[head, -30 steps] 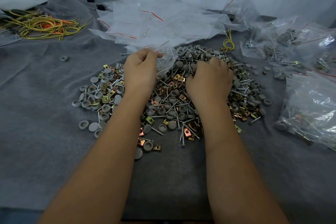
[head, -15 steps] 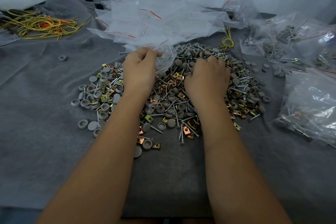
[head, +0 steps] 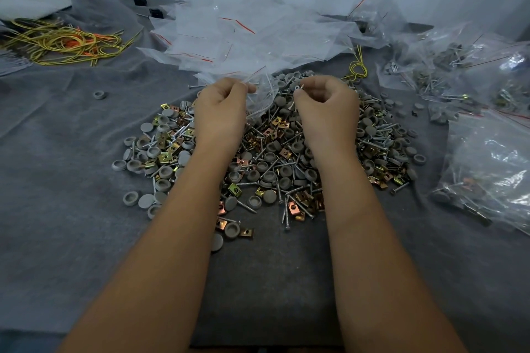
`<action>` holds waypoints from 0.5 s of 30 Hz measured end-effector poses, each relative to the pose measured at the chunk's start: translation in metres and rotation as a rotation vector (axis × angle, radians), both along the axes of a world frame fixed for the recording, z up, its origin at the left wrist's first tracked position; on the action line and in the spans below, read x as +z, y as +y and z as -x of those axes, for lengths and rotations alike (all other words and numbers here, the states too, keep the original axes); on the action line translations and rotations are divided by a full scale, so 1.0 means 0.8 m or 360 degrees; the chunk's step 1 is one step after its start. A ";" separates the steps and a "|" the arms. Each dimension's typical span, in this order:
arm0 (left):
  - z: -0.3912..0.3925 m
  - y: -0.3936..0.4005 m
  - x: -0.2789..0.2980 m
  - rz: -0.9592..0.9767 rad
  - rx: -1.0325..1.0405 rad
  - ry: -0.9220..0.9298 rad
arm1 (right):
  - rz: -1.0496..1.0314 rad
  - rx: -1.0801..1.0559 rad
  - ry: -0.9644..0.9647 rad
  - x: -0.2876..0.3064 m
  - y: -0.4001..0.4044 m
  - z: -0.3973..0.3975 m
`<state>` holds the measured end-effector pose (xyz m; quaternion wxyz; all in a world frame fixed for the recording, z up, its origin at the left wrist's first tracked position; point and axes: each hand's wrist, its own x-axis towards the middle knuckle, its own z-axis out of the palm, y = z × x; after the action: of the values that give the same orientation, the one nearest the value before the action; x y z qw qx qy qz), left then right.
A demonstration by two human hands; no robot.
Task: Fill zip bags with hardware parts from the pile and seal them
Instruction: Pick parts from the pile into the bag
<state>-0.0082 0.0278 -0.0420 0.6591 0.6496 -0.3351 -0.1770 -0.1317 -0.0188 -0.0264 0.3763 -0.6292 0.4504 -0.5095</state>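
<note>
A: Over the middle of the grey cloth (head: 71, 223), what are the hands doing?

B: The left hand (head: 220, 112) has its fingers curled and pinches the edge of a clear zip bag (head: 262, 94), which hangs just above the pile of hardware parts (head: 272, 163). The right hand (head: 327, 109) is curled too, pinching a screw (head: 296, 88) between thumb and fingertips, close beside the bag's mouth.

A: And the pile itself?

B: Grey caps, screws and brass-coloured clips, heaped under both wrists. Behind it lies a heap of empty zip bags (head: 246, 37) with red seal lines.

A: Anything filled?

B: Filled bags (head: 487, 163) lie at the right edge. Yellow and orange wire ties (head: 66, 43) sit far left, and one grey cap (head: 100, 94) lies apart from the pile.
</note>
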 end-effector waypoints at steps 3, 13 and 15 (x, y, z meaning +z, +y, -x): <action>0.000 0.000 0.000 -0.0003 0.0000 0.0008 | 0.0003 0.0031 -0.0210 0.001 0.000 -0.002; 0.001 0.001 0.001 -0.0006 -0.0007 0.0026 | 0.0028 0.0101 -0.0328 0.002 -0.002 0.001; 0.001 0.000 0.001 -0.0004 -0.0009 0.0029 | 0.0018 0.0094 -0.0346 0.003 0.000 0.001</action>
<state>-0.0090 0.0282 -0.0413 0.6608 0.6478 -0.3307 -0.1851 -0.1323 -0.0192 -0.0239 0.4342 -0.5854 0.3852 -0.5660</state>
